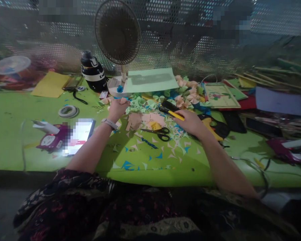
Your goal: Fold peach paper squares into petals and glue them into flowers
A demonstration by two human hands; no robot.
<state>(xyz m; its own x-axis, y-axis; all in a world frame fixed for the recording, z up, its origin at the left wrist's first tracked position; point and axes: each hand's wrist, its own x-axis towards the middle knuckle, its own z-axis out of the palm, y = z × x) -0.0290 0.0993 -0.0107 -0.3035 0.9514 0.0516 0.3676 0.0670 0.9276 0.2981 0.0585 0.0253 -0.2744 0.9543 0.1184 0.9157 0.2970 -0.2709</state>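
Note:
My left hand [118, 109], with a band on the wrist, is closed at the left end of a heap of cut green paper [142, 104]; whatever its fingers hold is hard to make out. My right hand [190, 122] has its fingers on a yellow-and-black utility knife [175, 114], which points left toward the heap. Between the hands lie peach paper pieces [134, 121] and a small yellow paper piece [155, 126]. Just below them rests a pair of black scissors [163, 134]. Blue, green and peach scraps [127, 165] are scattered toward the table's front.
A fan [117, 31] and a dark bottle [93, 72] stand behind. A pale green sheet [152, 80] and paper flowers [187, 92] are at the back. To the left are a tape roll [68, 111], a lit phone [81, 135] and a purple device [54, 139].

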